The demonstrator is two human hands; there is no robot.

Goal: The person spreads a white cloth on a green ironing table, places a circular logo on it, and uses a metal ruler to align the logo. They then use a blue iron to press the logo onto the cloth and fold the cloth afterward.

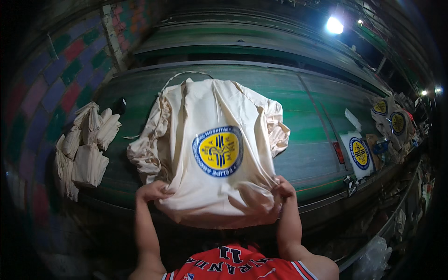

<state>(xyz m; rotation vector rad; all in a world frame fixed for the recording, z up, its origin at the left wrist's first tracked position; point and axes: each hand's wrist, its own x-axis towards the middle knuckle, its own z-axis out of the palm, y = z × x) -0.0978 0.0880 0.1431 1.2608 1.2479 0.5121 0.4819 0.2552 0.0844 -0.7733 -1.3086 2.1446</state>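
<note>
A cream cloth garment [210, 115] with gathered sleeves lies spread on a long green table [308, 140]. A round blue and yellow printed emblem with lettering sits on its front. At the garment's lower left side, my left hand [154, 191] grips a fold of the cloth. My right hand [284, 189] pinches the cloth at the lower right side. Between the hands the near end of the garment bulges over the table's front edge. A thin cloth tie curves above the garment's far end.
Folded cream cloth bundles [91, 164] lie at the left, beside a small black object [121, 105]. On the right are a sheet with the same emblem [359, 154], a red bar [338, 153] and printed cream cloth [393, 122]. A painted block wall [52, 84] borders the left side.
</note>
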